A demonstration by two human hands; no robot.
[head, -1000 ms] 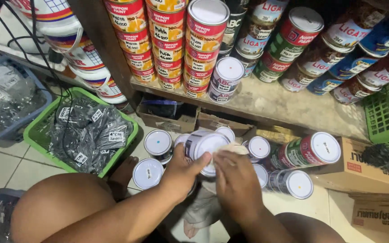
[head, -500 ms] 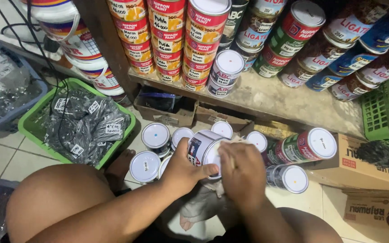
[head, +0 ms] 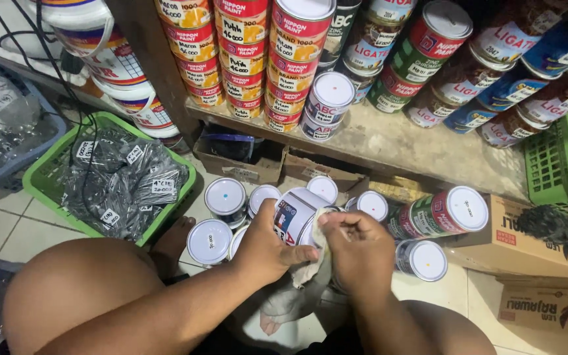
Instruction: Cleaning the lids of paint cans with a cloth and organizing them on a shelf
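— What is gripped by the fingers (head: 336,220)?

— A pale grey rag (head: 310,263) is pinched by the closed fingers of the right hand (head: 361,253) and pressed against the lid of a white paint tin (head: 294,213). The tin is clasped from the side by the left hand (head: 267,246), its fingers curled shut around the wall. The tin is tilted, its lid turned toward the right hand, and it is held just above the floor, in front of the knees.

— And the loose end of the rag?

— It hangs down below both hands, toward the tiled floor (head: 1,230).

— What is found around the tin?

— Other small tins with white lids (head: 225,196) are stood close about it on the floor; one red and green tin (head: 445,212) is laid on its side to the right, beside a cardboard box (head: 527,240). Behind them a wooden shelf (head: 415,148) is loaded with stacked and lying tins. To the left, a green basket (head: 47,190) is filled with grey packets, and a blue basket (head: 27,158) is set just beyond it.
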